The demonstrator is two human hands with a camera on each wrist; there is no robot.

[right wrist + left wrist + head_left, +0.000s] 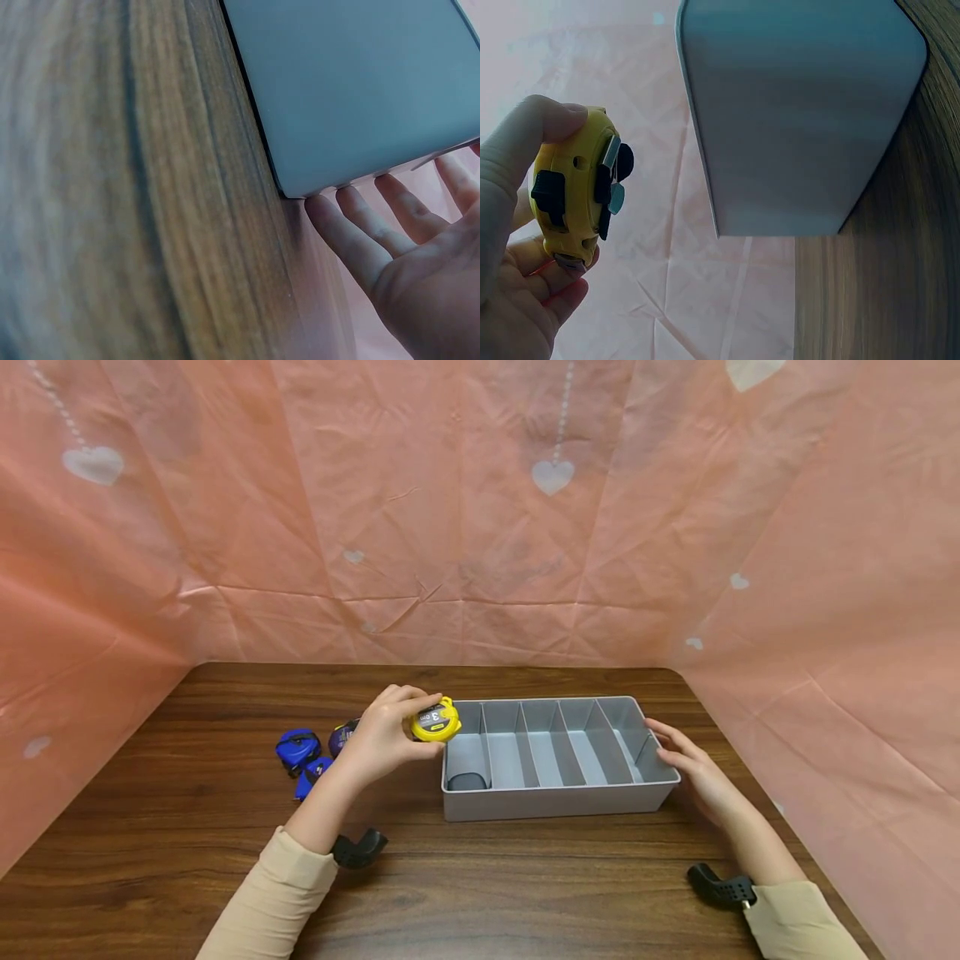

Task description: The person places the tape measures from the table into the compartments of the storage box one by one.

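My left hand point(382, 731) pinches a yellow tape measure point(437, 721) between thumb and fingers, held up beside the left end of a grey divided organizer box point(562, 802). In the left wrist view, the black parts and belt clip of the tape measure point(574, 184) show, apart from the box wall point(795, 120). My right hand point(697, 772) touches the box's right end; in the right wrist view its extended fingers point(367, 229) rest against that wall. A dark grey rounded object point(467, 782) lies in the leftmost compartment, its kind unclear.
Left of the box lie two blue tape measures point(298, 748) and a dark purple one with yellow point(340, 737), partly hidden by the left hand. All stand on a brown wooden table point(525, 877). Pink cloth point(480, 527) hangs behind and at both sides.
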